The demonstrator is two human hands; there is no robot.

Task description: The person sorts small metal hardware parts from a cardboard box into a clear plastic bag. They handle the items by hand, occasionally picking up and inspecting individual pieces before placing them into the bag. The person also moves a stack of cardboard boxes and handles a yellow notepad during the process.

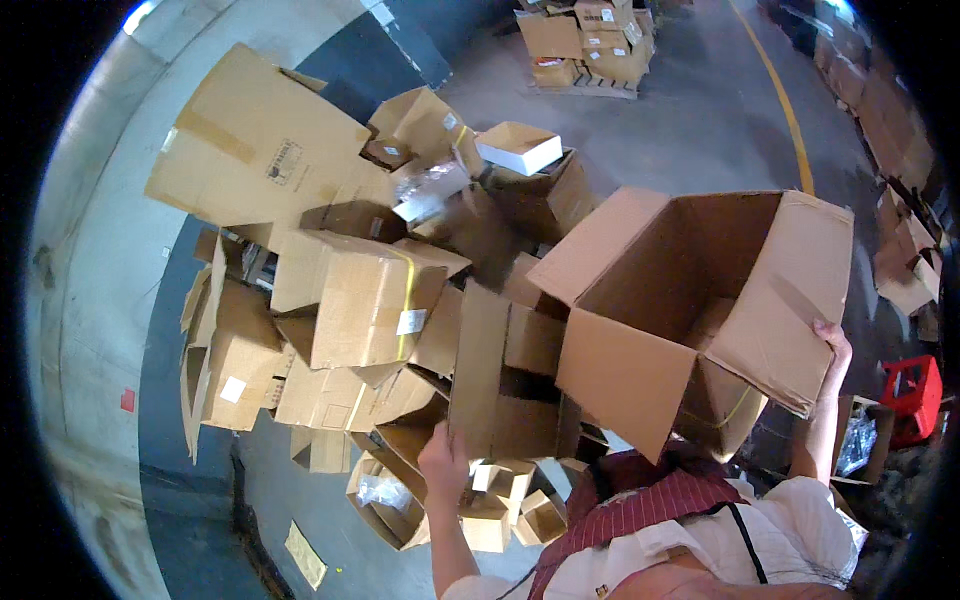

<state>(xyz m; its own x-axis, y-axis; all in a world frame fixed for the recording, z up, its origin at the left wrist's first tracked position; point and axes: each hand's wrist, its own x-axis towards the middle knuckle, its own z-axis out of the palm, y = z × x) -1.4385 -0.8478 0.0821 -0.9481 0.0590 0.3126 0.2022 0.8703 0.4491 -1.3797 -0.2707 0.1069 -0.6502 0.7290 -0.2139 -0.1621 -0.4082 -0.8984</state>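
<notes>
My right hand (836,350) grips the flap of a large open cardboard box (625,375), which is tilted with its opening toward me; its inside looks bare. To the left, my left hand (443,462) is closed on the lower corner of another cardboard box (479,375), whose flaps stand open. Beyond it rises a heap of brown cartons; one carton with a yellow strap (365,300) and a white label lies close to my left hand. Farther back is a white-sided tray-like box (520,148) on top of an open carton.
A big flattened carton (260,140) leans at the left by the wall. Small open boxes (487,525) and a carton with clear plastic (385,495) lie on the floor nearby. A red crate (910,400) is at the right. A loaded pallet (590,50) stands far back.
</notes>
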